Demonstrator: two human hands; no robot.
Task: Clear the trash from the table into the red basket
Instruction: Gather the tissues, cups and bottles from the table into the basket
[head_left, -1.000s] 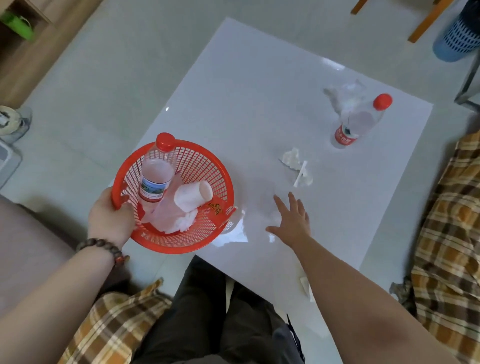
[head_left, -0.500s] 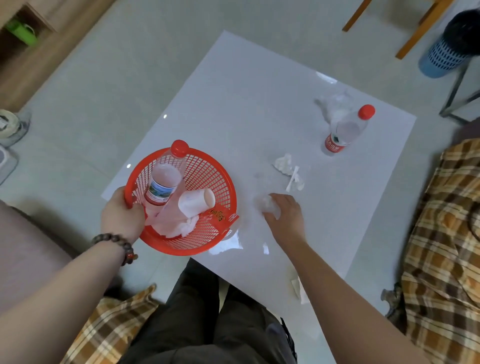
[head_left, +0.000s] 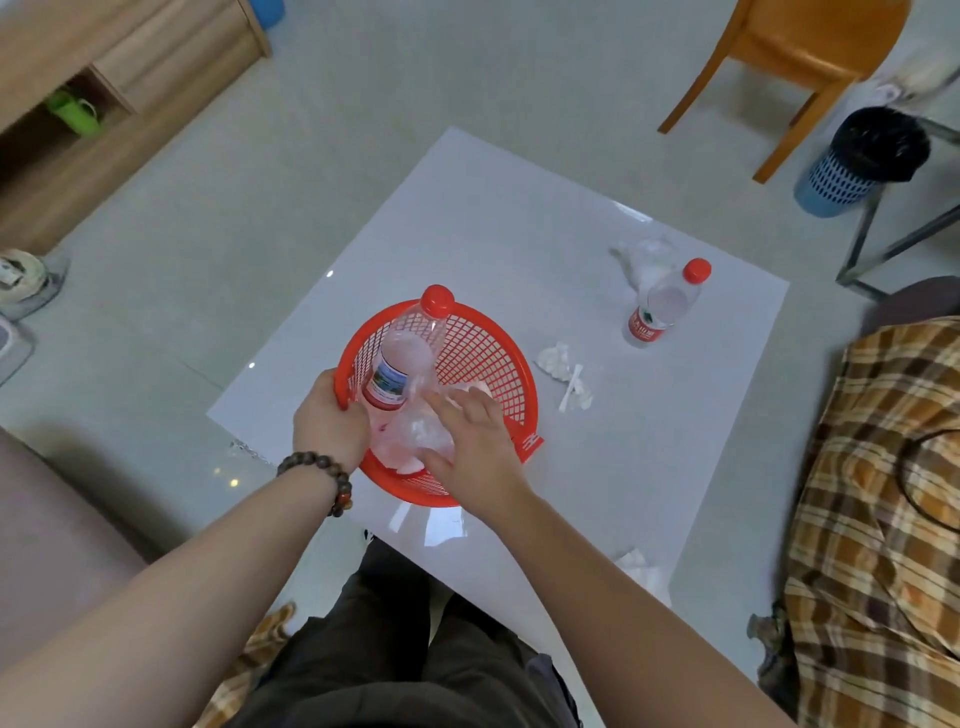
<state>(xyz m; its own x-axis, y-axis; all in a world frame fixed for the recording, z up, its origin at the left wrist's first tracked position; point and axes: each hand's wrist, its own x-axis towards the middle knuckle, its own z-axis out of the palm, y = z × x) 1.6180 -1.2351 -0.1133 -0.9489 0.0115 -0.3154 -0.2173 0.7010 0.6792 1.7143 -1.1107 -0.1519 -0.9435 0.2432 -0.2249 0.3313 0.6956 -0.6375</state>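
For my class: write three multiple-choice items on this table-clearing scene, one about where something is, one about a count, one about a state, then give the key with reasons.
1. Where does the person's left hand grip the round red plastic mesh basket?
A. its near-left rim
B. its far rim
C. its underside

2. How many red-capped clear plastic bottles are visible in all?
A. one
B. two
C. three

3. What is the right hand doing?
A. resting flat on the white table
B. reaching into the basket over the crumpled clear plastic
C. gripping the standing bottle

Key: 1 A, fingers curl over that rim. 2 B, one bottle in the basket, one standing on the table. 3 B, its fingers spread loosely over the basket's contents.
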